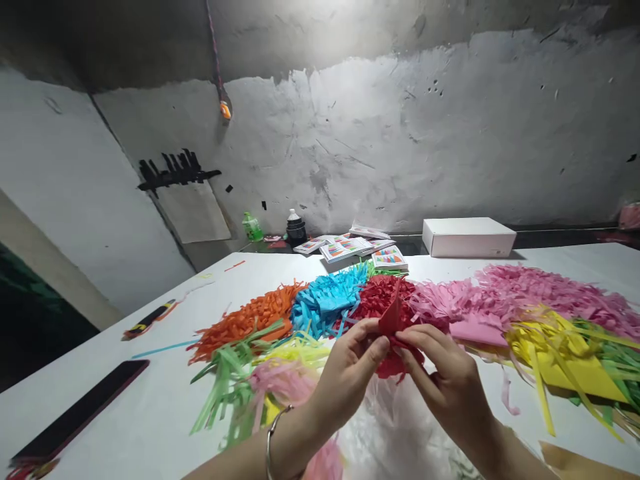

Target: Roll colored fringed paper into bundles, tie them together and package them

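- I count two hands, one phone (83, 413) and one cutter (150, 319) near the worktop's (170, 400) left edge, and one box (469, 238) at its far edge.
- The left hand (353, 367) has its grip pinched on the red paper (391, 321); the right hand's (450, 373) grip is clamped on it too, fingers almost together.
- The red paper, held above the worktop's middle, looks folded, one pointed tip rising.

Red paper (392, 319), blue fringe (327, 300), orange fringe (253, 317)
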### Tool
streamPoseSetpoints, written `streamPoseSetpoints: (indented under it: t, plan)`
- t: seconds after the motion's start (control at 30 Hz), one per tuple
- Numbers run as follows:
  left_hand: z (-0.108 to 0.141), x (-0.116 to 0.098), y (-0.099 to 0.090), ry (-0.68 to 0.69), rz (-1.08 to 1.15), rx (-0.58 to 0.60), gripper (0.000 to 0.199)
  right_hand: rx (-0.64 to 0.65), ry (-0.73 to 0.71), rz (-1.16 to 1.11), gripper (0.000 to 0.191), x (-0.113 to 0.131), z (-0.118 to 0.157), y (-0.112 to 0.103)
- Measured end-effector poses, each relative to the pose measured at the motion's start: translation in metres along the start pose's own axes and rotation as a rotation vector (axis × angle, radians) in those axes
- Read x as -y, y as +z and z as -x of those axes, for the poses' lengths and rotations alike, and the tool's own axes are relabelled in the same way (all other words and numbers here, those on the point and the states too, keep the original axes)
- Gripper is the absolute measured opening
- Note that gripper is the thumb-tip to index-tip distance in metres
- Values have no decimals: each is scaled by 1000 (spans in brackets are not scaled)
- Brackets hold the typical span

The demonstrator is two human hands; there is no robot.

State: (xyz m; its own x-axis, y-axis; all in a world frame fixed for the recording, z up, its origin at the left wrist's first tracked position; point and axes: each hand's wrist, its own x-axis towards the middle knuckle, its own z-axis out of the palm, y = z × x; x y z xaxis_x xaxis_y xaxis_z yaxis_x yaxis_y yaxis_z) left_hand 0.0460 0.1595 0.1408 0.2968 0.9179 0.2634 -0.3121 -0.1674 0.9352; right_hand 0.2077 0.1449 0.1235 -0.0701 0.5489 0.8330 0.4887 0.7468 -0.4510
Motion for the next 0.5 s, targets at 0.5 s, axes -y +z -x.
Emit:
streamPoseSetpoints:
  t: [0.5]
  plan:
    - [135,-5,32,-121,147,15,46,221,545,-471,22,92,92,-37]
